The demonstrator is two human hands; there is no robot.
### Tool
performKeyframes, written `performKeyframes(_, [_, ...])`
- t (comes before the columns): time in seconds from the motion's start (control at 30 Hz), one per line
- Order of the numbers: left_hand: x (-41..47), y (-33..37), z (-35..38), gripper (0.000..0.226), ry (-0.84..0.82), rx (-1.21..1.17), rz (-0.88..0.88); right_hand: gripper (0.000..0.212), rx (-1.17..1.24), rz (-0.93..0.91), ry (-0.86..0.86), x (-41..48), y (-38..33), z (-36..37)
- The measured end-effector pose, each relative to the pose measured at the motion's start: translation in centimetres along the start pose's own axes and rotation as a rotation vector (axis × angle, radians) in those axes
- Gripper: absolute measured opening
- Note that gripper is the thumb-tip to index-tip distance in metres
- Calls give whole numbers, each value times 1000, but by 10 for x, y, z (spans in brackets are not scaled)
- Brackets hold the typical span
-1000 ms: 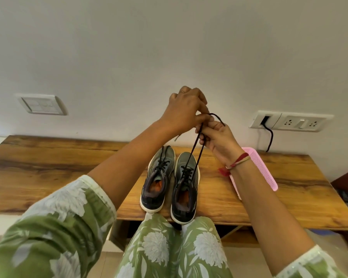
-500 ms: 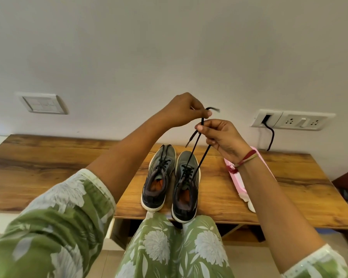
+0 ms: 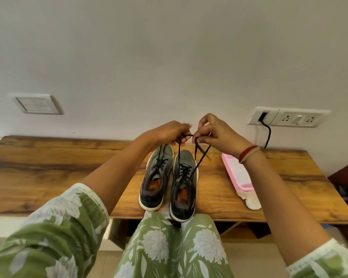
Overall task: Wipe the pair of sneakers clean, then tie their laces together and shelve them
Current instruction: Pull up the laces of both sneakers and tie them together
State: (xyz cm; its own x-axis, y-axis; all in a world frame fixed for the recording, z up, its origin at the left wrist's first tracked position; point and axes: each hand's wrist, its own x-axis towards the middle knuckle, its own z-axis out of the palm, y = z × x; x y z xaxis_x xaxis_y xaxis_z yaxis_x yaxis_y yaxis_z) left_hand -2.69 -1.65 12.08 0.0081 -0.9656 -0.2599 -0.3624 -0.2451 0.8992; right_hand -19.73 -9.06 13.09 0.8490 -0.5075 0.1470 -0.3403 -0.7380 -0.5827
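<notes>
Left hand: the left hand (image 3: 168,131) is at centre frame above the shoe toes, its fingers (image 3: 186,139) curled and pinching a black lace.
Right hand: the right hand (image 3: 216,135) is just right of the left, nearly touching it, thumb and forefinger pinching lace, the other fingers bent.
Laces: the laces (image 3: 178,157) rise from both sneakers to the hands. A short span bridges the two grips and a loose end hangs under the right hand.
Sneakers: the sneakers (image 3: 184,183) are a grey-and-black pair standing side by side at the bench's near edge, lower centre, toes to the wall.
Bench: the bench (image 3: 48,167) is wooden and spans the middle of the frame.
Right of the shoes: a pink tray (image 3: 236,173) lies well apart from them, with a white cloth (image 3: 253,202) at its near end.
Wall: a switch plate (image 3: 38,104) is at left and a socket strip (image 3: 289,117) at right, with a black cable (image 3: 268,135) plugged in.
Wrist: bangles (image 3: 249,153) on the right arm.
</notes>
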Motion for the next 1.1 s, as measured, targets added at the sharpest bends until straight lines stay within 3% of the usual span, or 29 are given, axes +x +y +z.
performKeyframes(0.1, [0, 1, 3, 37, 53, -34, -23, 14, -328, -163, 198, 1, 5, 10])
performKeyframes(0.23, [-1, 0, 1, 36, 15, -267, -184, 14, -559, -307, 465, -10, 14, 29])
performKeyframes(0.33, [-3, -2, 5, 26, -38, -491, -238, 20, -606, -383, 566, -16, 14, 34])
performKeyframes(0.43, [-1, -4, 13, 12, 12, -705, -210, 18, -621, -418, 614, -14, 12, 34])
performKeyframes(0.57, [0, -1, 18, 9, 137, -706, -151, 19, -568, -381, 591, -12, 17, 31])
performKeyframes(0.67, [0, 0, 19, 14, 206, -736, -141, 21, -381, -309, 532, -13, 24, 33])
performKeyframes(0.77, [0, -8, 15, 18, 313, -886, -155, 12, 6, -193, 468, -19, 25, 36])
performKeyframes(0.83, [-3, -16, 10, 20, 384, -951, -173, 19, 240, -78, 477, -23, 24, 38])
performKeyframes(1.1, [-6, -44, 3, 31, 451, -1128, -192, 12, 1034, 316, 627, -35, 32, 59])
